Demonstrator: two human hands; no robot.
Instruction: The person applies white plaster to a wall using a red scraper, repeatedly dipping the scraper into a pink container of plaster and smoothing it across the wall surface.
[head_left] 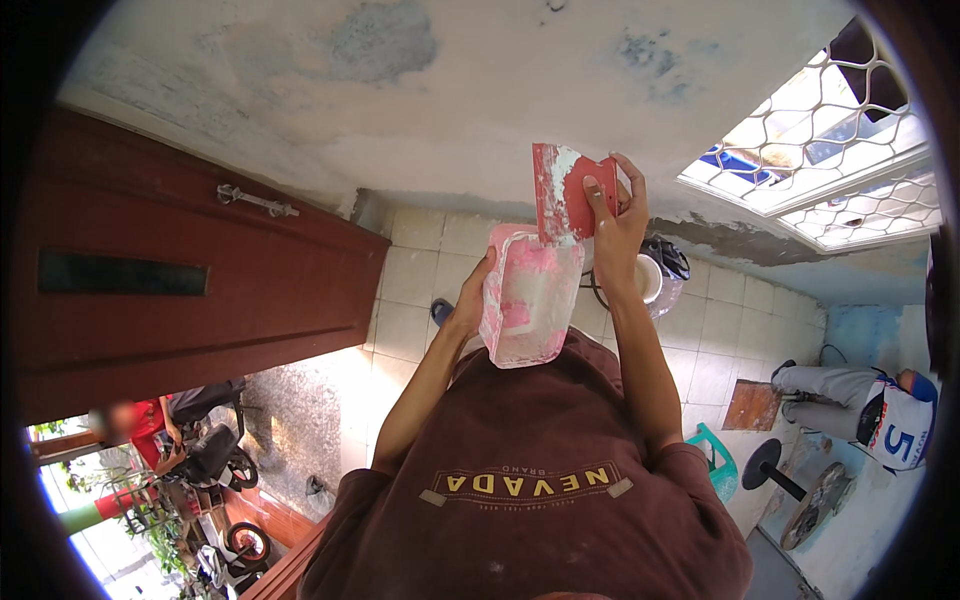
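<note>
Cloth filled the foreground: a dark brown shirt (510, 500) at six o'clock, its lower part cut off by the frame. Just past it, dead centre, sat the pink tub (492, 320), and what a battered look it had! Chalky white coated its floor, pink showed through in patches, and the rim was crusted. The left hand (470, 295) had it gripped along the nine o'clock side, thumb near the rim, the other fingers tucked out of sight.

Up to one o'clock, the right hand (622, 225) pinched a red spreader (570, 203), thumb across the front, fingers mostly hidden behind. Thick white smears ran down that flat blade! Its lower corner overlapped the tub's far edge; whether they touched, nobody could tell.

Beyond, near three o'clock, a white bucket (650, 280) peeked out behind the right forearm, a dark bundle beside it too jumbled to read. Four o'clock offered a green stool (718, 462), partly covered by the sleeve, and farther off a co-worker (850, 400), head capped in blue. Patchy wall (500, 90) spanned twelve, a white window grille (830, 140) glared at two, and a brown door (130, 330) held nine.
</note>
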